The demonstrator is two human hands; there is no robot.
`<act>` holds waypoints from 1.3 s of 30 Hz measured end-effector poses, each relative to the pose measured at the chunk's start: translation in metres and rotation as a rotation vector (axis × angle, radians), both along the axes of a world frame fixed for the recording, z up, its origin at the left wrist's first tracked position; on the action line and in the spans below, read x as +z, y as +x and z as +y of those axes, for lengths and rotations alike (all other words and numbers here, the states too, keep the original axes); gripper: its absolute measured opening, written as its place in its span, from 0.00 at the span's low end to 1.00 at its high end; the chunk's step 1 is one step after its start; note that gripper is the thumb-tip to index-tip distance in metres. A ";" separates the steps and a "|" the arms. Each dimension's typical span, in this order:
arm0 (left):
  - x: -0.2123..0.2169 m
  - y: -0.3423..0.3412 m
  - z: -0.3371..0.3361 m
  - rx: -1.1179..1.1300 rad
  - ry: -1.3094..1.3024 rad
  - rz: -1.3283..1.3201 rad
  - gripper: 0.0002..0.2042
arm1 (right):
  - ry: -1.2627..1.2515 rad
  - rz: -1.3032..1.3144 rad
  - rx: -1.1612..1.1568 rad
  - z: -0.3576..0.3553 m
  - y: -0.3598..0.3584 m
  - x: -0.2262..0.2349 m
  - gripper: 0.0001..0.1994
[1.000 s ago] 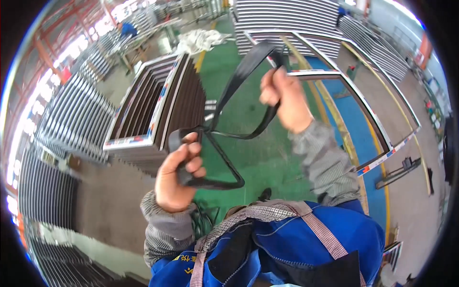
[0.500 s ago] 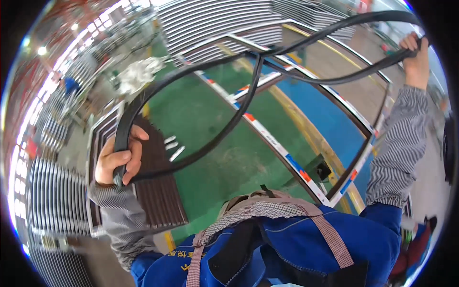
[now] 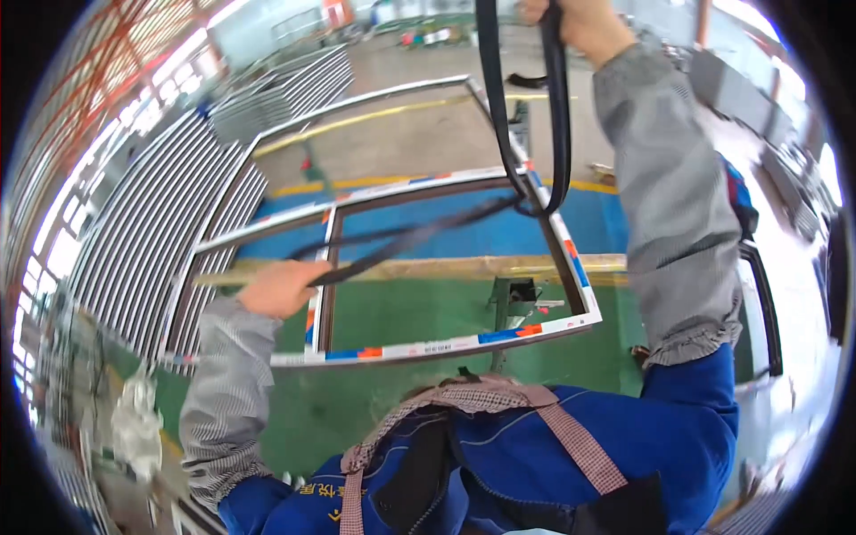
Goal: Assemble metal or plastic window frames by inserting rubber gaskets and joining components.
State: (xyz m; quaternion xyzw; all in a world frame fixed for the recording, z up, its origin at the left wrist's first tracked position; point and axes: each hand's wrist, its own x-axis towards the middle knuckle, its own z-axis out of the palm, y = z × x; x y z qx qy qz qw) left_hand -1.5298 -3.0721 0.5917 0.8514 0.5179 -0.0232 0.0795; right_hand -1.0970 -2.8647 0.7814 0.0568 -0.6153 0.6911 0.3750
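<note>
A long black rubber strip (image 3: 559, 107) hangs in loops between my hands, its strands crossing above the far right part of a window frame (image 3: 446, 346). My left hand (image 3: 281, 287) is closed around one end of the strip, above the frame's left section. Raised at the top edge, my right hand (image 3: 588, 28) grips the other part, and its fingers are partly cut off by the picture. The brown frame carries white film with orange and blue patches and has crossbars. Motion blurs the strip near my left hand.
Green and blue surfaces with a wooden beam (image 3: 428, 267) show below the frame. Stacked metal profiles (image 3: 152, 241) lie to the left. A dark metal fitting (image 3: 515, 292) sits within the frame opening. White crumpled plastic (image 3: 136, 423) lies at lower left, and another dark frame (image 3: 762, 303) stands at right.
My view has turned, so the window frame now lies squarely ahead. My hands are closer together, the right one raised toward the top edge, and the strip's wide loops have become narrower hanging strands.
</note>
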 end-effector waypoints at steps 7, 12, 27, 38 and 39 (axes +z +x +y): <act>-0.073 -0.020 0.087 -0.266 -0.233 0.057 0.25 | 0.239 -0.348 -0.794 -0.103 -0.069 -0.023 0.18; -0.088 0.005 0.134 -0.441 -0.118 -0.369 0.42 | 0.335 -0.508 -0.965 -0.122 -0.078 -0.022 0.19; -0.025 0.130 0.172 0.105 0.650 -1.087 0.17 | 0.232 -0.428 -1.438 -0.096 -0.053 -0.016 0.16; -0.126 0.099 0.159 0.020 0.156 -1.374 0.08 | 0.137 -0.322 -1.453 -0.084 -0.019 0.007 0.14; -0.124 0.099 0.155 -0.010 -0.053 -1.547 0.07 | 0.091 -0.346 -1.419 -0.089 -0.020 0.006 0.14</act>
